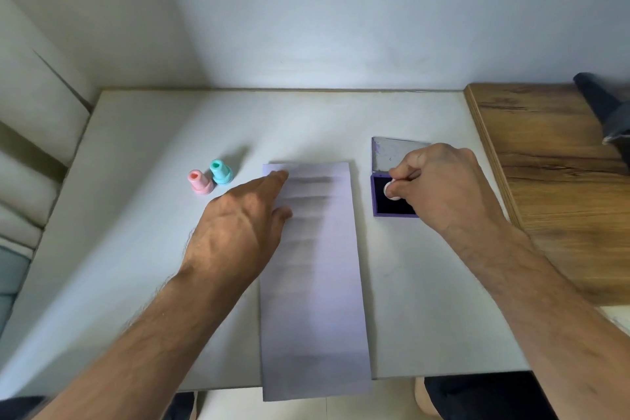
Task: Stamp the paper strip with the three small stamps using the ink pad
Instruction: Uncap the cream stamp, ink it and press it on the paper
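A long pale lilac paper strip [317, 283] lies down the middle of the white table [136, 249], its near end hanging over the front edge. My left hand [238, 232] rests flat on the strip's upper left part, fingers spread. My right hand [443, 187] grips a small white stamp [390, 190] and holds it down on the dark pad of the open purple ink pad [385, 206], whose lid [388, 153] stands up behind. A pink stamp [200, 182] and a teal stamp [220, 172] stand upright side by side, left of the strip.
A wooden board or tabletop [552, 187] adjoins the white table on the right, with a dark object [606, 112] at its far corner. A wall runs behind the table. Cushions [30, 160] lie at the left.
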